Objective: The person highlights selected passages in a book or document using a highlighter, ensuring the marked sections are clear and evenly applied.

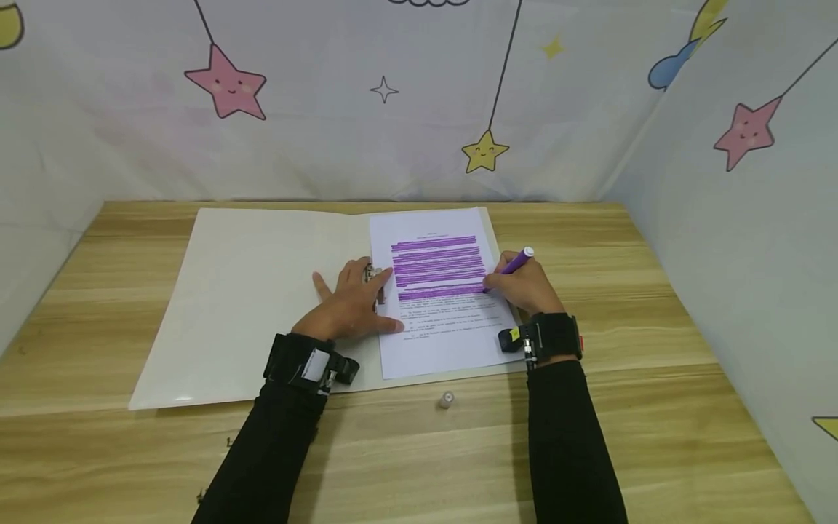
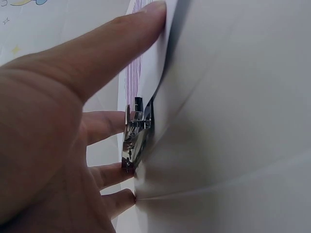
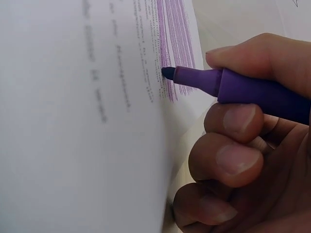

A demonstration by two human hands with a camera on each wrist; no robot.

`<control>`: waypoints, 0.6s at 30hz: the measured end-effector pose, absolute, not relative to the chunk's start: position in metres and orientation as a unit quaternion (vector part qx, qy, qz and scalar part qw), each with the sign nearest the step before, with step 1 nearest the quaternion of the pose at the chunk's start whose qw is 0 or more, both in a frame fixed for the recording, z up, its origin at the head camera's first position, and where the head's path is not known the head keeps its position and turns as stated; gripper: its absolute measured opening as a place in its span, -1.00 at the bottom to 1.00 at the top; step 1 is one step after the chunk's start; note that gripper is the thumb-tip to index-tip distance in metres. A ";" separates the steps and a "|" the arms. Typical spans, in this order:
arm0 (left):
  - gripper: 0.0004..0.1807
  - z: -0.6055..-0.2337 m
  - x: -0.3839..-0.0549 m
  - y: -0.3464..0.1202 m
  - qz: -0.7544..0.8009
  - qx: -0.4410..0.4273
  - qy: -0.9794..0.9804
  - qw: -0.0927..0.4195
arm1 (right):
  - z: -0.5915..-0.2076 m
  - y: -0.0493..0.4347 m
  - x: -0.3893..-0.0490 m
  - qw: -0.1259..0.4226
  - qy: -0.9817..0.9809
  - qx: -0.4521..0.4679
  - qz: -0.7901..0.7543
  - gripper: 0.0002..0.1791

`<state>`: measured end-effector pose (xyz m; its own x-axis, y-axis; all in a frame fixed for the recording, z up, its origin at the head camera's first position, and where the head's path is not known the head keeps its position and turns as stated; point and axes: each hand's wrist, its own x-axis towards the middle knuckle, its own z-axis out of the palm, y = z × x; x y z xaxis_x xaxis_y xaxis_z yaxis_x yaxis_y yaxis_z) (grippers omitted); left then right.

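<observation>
A purple marker (image 3: 262, 94) is gripped between the thumb and curled fingers of my right hand (image 1: 529, 285). Its dark tip (image 3: 168, 73) is at the right end of the lowest purple line on a printed sheet (image 1: 452, 349). Purple strokes cover the upper text, while the lower lines are plain. With fingers spread, my left hand (image 1: 350, 306) rests at the sheet's left edge, its thumb on the paper. The other fingers lie around a metal clip (image 2: 136, 131) that holds the sheet in an open white folder (image 1: 242, 306).
A small pale cap (image 1: 447, 399) stands on the wooden table (image 1: 655, 407), just in front of the folder. Behind the table hangs a white cloth (image 1: 314, 145) printed with stars. Another white wall (image 1: 740, 240) borders the right side.
</observation>
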<state>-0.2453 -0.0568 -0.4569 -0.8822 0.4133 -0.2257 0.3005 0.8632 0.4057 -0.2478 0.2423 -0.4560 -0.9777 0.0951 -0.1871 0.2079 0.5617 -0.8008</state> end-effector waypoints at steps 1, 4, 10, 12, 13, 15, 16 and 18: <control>0.07 -0.457 -0.245 -0.057 0.183 0.187 0.953 0.154 | -0.456 0.242 -0.248 0.062 0.881 0.085 -0.461 -0.75; 0.07 -0.458 -0.245 -0.057 0.185 0.185 0.953 0.152 | -0.457 0.244 -0.249 0.060 0.878 0.087 -0.466 -0.75; 0.08 -0.458 -0.245 -0.057 0.187 0.183 0.953 0.155 | -0.458 0.246 -0.249 0.064 0.875 0.094 -0.470 -0.73; 0.08 -0.458 -0.244 -0.056 0.187 0.185 0.952 0.155 | -0.458 0.246 -0.248 0.066 0.876 0.095 -0.468 -0.73; 0.08 -0.458 -0.244 -0.056 0.186 0.185 0.952 0.155 | -0.458 0.247 -0.248 0.065 0.877 0.094 -0.467 -0.73; 0.08 -0.458 -0.244 -0.056 0.186 0.186 0.953 0.154 | -0.458 0.248 -0.248 0.063 0.878 0.094 -0.465 -0.74; 0.08 -0.458 -0.245 -0.056 0.187 0.186 0.952 0.153 | -0.458 0.248 -0.248 0.062 0.878 0.094 -0.464 -0.74; 0.08 -0.459 -0.244 -0.056 0.189 0.187 0.952 0.153 | -0.459 0.249 -0.248 0.061 0.880 0.091 -0.461 -0.74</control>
